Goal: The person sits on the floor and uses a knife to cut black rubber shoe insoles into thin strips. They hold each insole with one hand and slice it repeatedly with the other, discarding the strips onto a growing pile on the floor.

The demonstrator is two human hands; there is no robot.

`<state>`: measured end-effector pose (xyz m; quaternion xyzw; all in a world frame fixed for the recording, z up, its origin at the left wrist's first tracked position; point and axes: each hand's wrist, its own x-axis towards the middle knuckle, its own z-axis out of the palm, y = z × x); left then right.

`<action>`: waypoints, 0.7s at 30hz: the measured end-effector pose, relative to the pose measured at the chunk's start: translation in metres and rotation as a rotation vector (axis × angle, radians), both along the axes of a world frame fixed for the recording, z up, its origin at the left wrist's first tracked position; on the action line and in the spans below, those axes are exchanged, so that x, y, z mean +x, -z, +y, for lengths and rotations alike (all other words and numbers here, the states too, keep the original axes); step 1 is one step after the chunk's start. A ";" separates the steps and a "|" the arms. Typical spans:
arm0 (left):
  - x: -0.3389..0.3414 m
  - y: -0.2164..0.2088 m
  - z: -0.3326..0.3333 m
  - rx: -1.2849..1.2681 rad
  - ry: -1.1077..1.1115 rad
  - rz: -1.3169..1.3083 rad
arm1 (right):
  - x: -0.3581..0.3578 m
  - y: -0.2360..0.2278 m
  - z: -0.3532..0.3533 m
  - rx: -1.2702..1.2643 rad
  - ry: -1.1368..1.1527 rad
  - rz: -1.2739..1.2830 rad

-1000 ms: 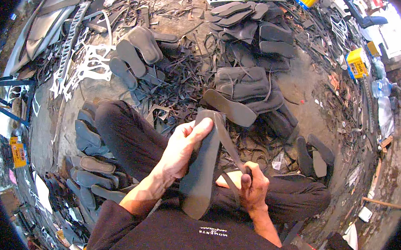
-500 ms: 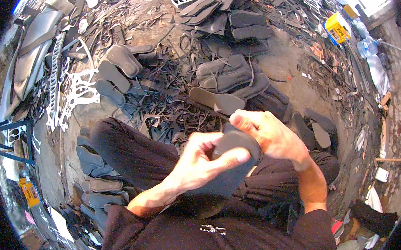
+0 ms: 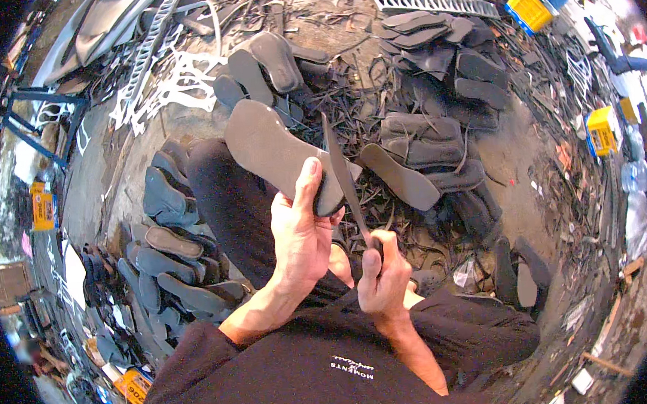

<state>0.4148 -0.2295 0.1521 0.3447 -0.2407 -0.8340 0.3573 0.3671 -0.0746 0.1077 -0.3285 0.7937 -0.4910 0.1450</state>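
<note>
Two bare hands work over the folded legs (image 3: 226, 201), with one sole and one blade between them. The left hand (image 3: 296, 241) has its grip clasped around the sole (image 3: 270, 142) close to the narrower end, thumb flat on the upper face; most of the sole extends from that grip toward 11 o'clock, and a short end sticks out at 4. The right hand (image 3: 384, 280) has its fingers wrapped around the lower end of the blade (image 3: 346, 182), which is long, dark and points toward 12 o'clock, just beside the sole's narrow end; whether they touch I cannot tell. One loose sole (image 3: 400, 178) lies at 3 o'clock from the blade. Around the middle of the view, at least three soles form a far group (image 3: 249, 78) at 11, three pieces make a small group (image 3: 526, 281) at 4, and a pile (image 3: 167, 269) at 8 to 9 overlaps too much to count. Four yellow boxes (image 3: 602, 131) stand out, near 2, 3, 8 and 9 o'clock.
</note>
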 end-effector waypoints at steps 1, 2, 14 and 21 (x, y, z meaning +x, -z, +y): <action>-0.001 -0.002 0.001 0.003 -0.012 0.041 | 0.006 0.008 0.004 0.006 0.013 -0.005; -0.003 -0.001 0.000 0.038 -0.042 0.001 | 0.012 0.018 0.013 0.013 0.011 0.009; 0.032 0.018 0.015 0.000 0.123 0.012 | -0.020 -0.021 0.003 0.063 -0.167 -0.102; 0.028 0.011 0.017 0.076 -0.124 0.064 | -0.001 -0.027 0.034 0.168 -0.230 -0.127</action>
